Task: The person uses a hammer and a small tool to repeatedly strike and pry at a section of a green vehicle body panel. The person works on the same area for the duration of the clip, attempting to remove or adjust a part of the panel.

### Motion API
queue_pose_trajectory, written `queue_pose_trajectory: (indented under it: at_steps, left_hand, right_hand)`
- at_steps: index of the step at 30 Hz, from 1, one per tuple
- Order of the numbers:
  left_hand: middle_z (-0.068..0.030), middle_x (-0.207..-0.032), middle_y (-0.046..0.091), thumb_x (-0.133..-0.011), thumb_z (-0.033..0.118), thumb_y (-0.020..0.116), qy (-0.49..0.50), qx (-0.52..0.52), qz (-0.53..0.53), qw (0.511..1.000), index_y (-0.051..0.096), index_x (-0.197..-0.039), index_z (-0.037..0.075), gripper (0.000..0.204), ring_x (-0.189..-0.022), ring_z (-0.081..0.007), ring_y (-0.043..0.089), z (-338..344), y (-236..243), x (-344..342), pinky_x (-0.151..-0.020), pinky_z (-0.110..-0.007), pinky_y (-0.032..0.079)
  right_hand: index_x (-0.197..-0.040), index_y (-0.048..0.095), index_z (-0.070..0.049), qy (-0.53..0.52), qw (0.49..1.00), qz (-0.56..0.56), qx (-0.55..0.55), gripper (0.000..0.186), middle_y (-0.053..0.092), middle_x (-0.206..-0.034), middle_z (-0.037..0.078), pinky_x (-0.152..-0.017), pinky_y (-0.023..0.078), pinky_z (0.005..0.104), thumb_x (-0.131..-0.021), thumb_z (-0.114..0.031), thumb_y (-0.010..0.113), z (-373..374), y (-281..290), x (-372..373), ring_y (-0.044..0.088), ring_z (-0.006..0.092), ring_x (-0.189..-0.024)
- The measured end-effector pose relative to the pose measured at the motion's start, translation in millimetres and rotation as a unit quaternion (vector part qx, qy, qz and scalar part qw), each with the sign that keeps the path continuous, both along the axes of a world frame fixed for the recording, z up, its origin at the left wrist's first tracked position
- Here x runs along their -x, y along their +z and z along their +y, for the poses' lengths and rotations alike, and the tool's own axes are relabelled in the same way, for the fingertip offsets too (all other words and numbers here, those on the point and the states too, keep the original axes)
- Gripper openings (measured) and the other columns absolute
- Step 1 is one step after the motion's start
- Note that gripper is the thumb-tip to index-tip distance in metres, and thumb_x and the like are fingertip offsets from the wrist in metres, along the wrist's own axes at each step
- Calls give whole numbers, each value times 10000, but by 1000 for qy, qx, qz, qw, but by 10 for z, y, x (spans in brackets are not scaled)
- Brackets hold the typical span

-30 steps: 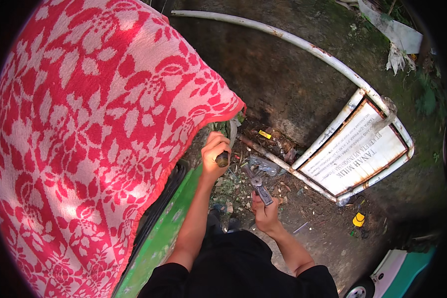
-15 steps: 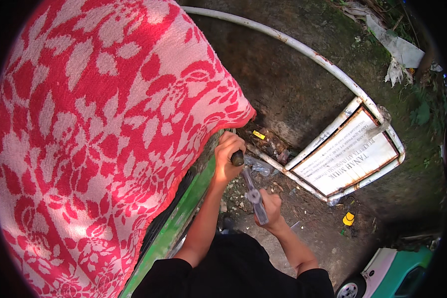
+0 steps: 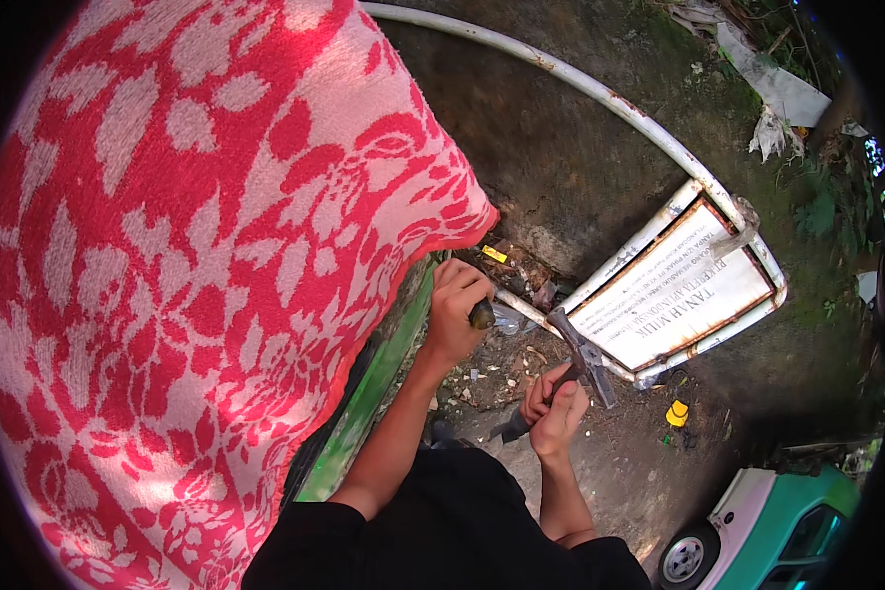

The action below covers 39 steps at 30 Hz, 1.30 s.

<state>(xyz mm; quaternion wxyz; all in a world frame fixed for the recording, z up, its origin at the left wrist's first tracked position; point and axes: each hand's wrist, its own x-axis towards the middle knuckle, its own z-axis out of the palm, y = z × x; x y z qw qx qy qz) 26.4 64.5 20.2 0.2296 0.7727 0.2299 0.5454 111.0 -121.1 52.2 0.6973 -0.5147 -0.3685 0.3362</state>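
Observation:
My left hand [image 3: 459, 307] is closed around a tool by the corner of a green-edged structure [image 3: 364, 403]. Only the tool's dark, rounded handle end [image 3: 482, 315] shows; its other end is hidden, so its kind cannot be made out. To the right, my right hand [image 3: 559, 411] grips a hammer [image 3: 584, 360] by its dark handle. The metal hammer head is raised apart from the tool and overlaps the lower edge of the white sign in this view. A red and pink floral cloth [image 3: 216, 265] drapes over the structure beside my left hand.
A white, rust-spotted tube frame [image 3: 580, 79] curves round a white sign [image 3: 674, 295] on the right. Plastic scraps and rubble litter the ground between. A yellow object [image 3: 677, 413] lies below the sign. A green and white car [image 3: 772, 531] stands at lower right.
The hammer has swung right, away from the tool's handle end, and its head has turned. My left hand keeps its grip at the structure's corner. The whole view has shifted slightly.

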Motion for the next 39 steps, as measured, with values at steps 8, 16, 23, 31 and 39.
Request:
queue_pose_trajectory:
  at_steps: [8, 16, 23, 31, 39]
  left_hand:
    - [-82, -796, 564, -639, 16, 697, -8, -4, 27, 1000, 583, -801, 51, 202, -866, -307, 566, 13, 16, -72, -870, -439, 409]
    - [-74, -781, 563, -641, 25, 697, 27, -13, 23, 999, 576, -788, 49, 192, -847, -305, 560, 30, 40, -201, -862, -428, 406]
    - [-86, -725, 523, -581, -56, 657, 52, -2, 0, 999, 547, -725, 47, 208, -782, -316, 540, 20, 89, -211, -782, -401, 412]
    - [-81, -708, 517, -562, -80, 627, 49, 36, -31, 998, 531, -712, 42, 216, -754, -299, 521, 73, 181, -133, -711, -394, 390]
    - [-79, -699, 509, -552, -99, 614, 44, 56, -38, 997, 528, -717, 44, 235, -745, -288, 509, 54, 214, -151, -714, -380, 378]
  right_hand:
    - [-1006, 438, -76, 7, 995, -5, 98, 431, 346, -603, -14, -394, 227, 228, -1097, -498, 439, -54, -182, -35, 266, 47, -429]
    - [-1022, 454, -76, 62, 992, 17, 110, 402, 369, -636, -24, -405, 243, 217, -1105, -469, 436, -8, -166, -293, 292, 37, -443]
    - [-977, 453, -79, 110, 981, -78, 141, 440, 344, -618, -41, -420, 249, 230, -1101, -501, 418, 83, -255, -477, 298, 44, -467]
    - [-889, 423, -59, 133, 961, -79, -229, 544, 341, -595, -20, -458, 293, 243, -1070, -572, 429, 124, 306, -420, 312, 80, -490]
    - [-888, 345, -93, 43, 993, -74, -86, 550, 280, -596, -29, -411, 233, 240, -1058, -610, 426, 108, 368, -480, 251, 60, -450]
